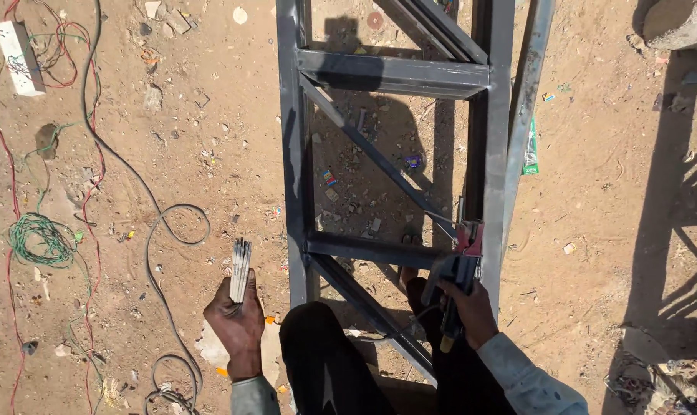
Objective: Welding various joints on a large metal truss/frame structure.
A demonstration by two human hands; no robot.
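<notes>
Rods (241, 269) sat bunched in your left hand (237, 327), fingers squeezed tight around them. Your right hand (471, 311) gripped a welding tool (462, 273) beside the grey metal frame (394, 75).

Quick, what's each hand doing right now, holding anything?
Left hand: closed around a bundle of welding rods.
Right hand: closed on an electrode holder, its tip at the steel frame.
</notes>
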